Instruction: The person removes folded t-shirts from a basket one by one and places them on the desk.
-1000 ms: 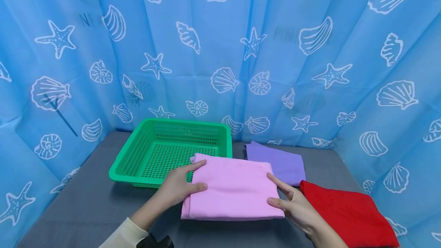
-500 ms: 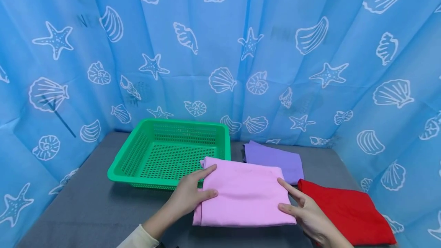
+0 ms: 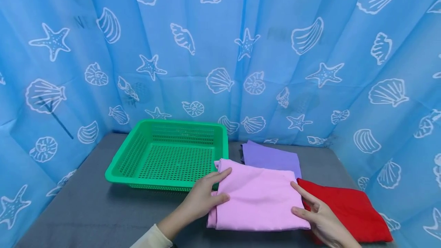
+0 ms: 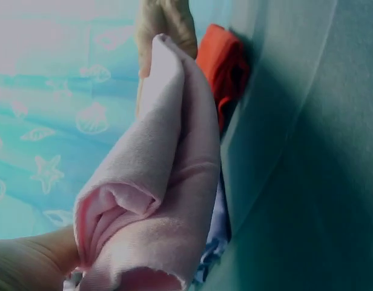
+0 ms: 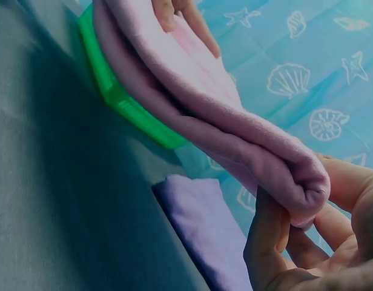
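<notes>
A folded pink cloth [image 3: 258, 198] is held up by both hands, above the grey table. My left hand [image 3: 203, 198] grips its left side, thumb and index finger on top. On the opposite side my right hand [image 3: 320, 213] pinches the edge, with its other fingers underneath, as the right wrist view shows. Several soft layers of the pink cloth [image 5: 235, 133] show in that view. The left wrist view looks at the rolled folds of the pink cloth [image 4: 150, 182] from the end. Part of a folded red cloth [image 3: 344, 209] lies close behind my right hand.
A green plastic basket [image 3: 113, 171] with slotted walls stands at the back left of the grey table [image 3: 86, 209]. A folded purple cloth [image 3: 272, 158] lies to its right, partly covered by the pink cloth. A blue shell-patterned curtain [image 3: 193, 60] surrounds the table.
Both hands have carried the pink cloth to the right and slightly toward the front, away from the basket. More of the basket's right side shows. The grips look the same.
</notes>
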`<action>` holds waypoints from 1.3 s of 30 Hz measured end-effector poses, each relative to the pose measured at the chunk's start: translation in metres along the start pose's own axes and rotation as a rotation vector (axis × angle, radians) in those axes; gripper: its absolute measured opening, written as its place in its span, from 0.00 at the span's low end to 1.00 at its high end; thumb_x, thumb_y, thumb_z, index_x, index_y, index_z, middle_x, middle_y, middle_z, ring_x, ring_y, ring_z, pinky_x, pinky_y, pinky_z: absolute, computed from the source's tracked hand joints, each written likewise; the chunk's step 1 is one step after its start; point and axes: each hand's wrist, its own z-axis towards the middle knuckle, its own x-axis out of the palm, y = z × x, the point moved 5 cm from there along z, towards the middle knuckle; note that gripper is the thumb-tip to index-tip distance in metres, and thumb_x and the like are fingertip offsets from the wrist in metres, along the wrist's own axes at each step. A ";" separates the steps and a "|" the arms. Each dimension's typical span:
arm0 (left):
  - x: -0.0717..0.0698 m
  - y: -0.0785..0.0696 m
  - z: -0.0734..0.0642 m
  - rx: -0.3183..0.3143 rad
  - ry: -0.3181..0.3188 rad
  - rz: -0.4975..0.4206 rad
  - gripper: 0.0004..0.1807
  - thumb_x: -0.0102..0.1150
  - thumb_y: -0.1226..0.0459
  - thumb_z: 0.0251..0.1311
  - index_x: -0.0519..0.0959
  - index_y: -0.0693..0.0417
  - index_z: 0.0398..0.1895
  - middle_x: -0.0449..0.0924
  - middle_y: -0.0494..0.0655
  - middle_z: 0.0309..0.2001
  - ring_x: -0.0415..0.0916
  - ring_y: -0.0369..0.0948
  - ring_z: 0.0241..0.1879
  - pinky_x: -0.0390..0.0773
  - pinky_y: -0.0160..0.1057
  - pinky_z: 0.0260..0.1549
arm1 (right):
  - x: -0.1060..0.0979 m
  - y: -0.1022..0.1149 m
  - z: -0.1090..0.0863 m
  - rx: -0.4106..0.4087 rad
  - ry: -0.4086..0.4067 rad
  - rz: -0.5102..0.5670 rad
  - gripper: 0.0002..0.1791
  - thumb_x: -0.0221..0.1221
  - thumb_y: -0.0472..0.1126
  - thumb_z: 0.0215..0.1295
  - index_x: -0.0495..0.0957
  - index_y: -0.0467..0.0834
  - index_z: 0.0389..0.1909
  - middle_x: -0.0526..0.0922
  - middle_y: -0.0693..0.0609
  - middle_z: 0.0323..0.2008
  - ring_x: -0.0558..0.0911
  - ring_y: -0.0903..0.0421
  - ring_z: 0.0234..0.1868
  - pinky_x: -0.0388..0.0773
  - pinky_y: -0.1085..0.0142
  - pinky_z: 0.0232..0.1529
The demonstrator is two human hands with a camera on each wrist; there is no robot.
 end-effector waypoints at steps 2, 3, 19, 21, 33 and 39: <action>0.005 -0.003 0.001 0.021 0.001 -0.013 0.36 0.65 0.60 0.48 0.64 0.36 0.63 0.69 0.45 0.57 0.64 0.43 0.57 0.68 0.46 0.50 | -0.005 -0.002 -0.002 0.004 -0.010 -0.021 0.41 0.57 0.35 0.58 0.47 0.51 0.69 0.38 0.41 0.67 0.48 0.39 0.63 0.73 0.52 0.44; 0.007 -0.004 0.002 0.030 -0.001 -0.014 0.36 0.65 0.60 0.48 0.64 0.36 0.63 0.69 0.45 0.57 0.65 0.43 0.56 0.69 0.46 0.50 | -0.007 -0.004 -0.003 0.006 -0.016 -0.037 0.42 0.58 0.36 0.58 0.46 0.51 0.69 0.38 0.41 0.67 0.49 0.39 0.63 0.73 0.52 0.44; 0.037 -0.014 0.003 0.087 -0.039 0.008 0.32 0.64 0.64 0.49 0.69 0.40 0.60 0.70 0.47 0.54 0.69 0.43 0.50 0.70 0.43 0.47 | -0.030 -0.022 -0.001 0.054 -0.065 -0.041 0.44 0.58 0.38 0.58 0.43 0.53 0.70 0.35 0.39 0.66 0.46 0.37 0.63 0.73 0.53 0.45; 0.040 -0.015 0.003 0.088 -0.040 0.004 0.30 0.63 0.65 0.49 0.71 0.40 0.59 0.69 0.48 0.55 0.69 0.44 0.51 0.70 0.44 0.47 | -0.032 -0.023 0.000 0.051 -0.068 -0.033 0.43 0.58 0.37 0.58 0.44 0.54 0.70 0.36 0.38 0.66 0.46 0.37 0.63 0.73 0.53 0.45; 0.067 -0.005 0.002 -0.013 -0.002 -0.040 0.40 0.71 0.57 0.38 0.67 0.32 0.61 0.63 0.46 0.59 0.64 0.47 0.55 0.68 0.47 0.49 | -0.038 -0.034 0.008 0.047 -0.077 -0.017 0.45 0.58 0.37 0.58 0.42 0.52 0.70 0.37 0.37 0.66 0.45 0.38 0.63 0.73 0.53 0.46; 0.073 0.007 0.006 -0.069 -0.009 -0.093 0.41 0.72 0.55 0.35 0.69 0.35 0.60 0.64 0.50 0.59 0.64 0.50 0.55 0.68 0.50 0.47 | -0.041 -0.040 0.013 0.038 -0.086 -0.024 0.44 0.59 0.37 0.57 0.44 0.50 0.70 0.38 0.37 0.66 0.43 0.38 0.63 0.72 0.53 0.46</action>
